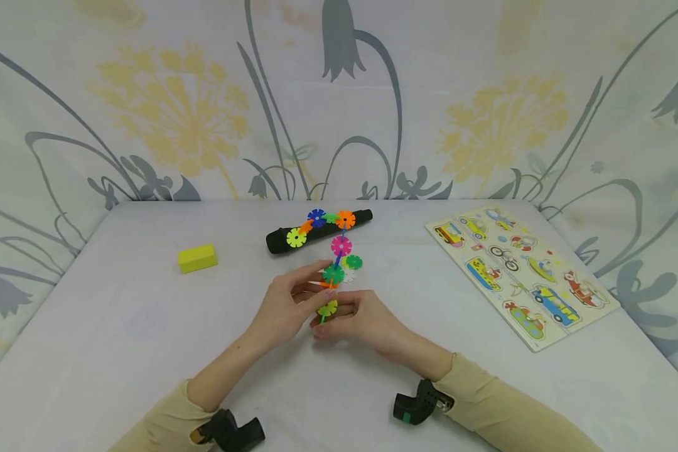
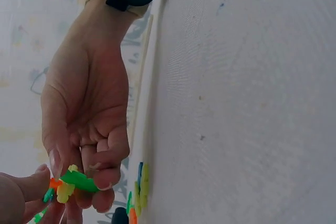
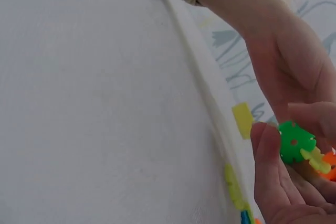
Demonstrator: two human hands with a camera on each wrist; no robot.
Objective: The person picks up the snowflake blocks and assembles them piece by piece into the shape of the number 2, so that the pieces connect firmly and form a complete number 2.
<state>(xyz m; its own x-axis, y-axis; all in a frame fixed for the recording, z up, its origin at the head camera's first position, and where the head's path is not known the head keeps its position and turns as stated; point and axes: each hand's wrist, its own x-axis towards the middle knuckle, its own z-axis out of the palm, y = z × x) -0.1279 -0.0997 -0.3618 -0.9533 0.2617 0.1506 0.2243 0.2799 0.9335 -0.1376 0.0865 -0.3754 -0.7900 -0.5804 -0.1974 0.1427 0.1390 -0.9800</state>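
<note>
A chain of small notched plastic discs [image 1: 341, 246] in several colours runs from both hands toward the back of the table and bends left over a black cylinder. My left hand [image 1: 282, 309] grips the near part of the chain, around a teal disc [image 1: 333, 274]. Close beside it, my right hand [image 1: 375, 325] pinches a green disc [image 2: 80, 180] at the near end, against a yellow disc [image 1: 328, 308]. The right wrist view shows that green disc [image 3: 295, 141] face-on between fingers. Fingers partly hide where the discs meet.
Behind the hands lies the black cylinder [image 1: 279, 242], possibly a microphone or torch. Loose green and white discs [image 1: 353, 262] sit just right of the chain. A yellow block [image 1: 198, 258] is at left, a vehicle puzzle board [image 1: 516, 270] at right. A patterned cloth hangs behind.
</note>
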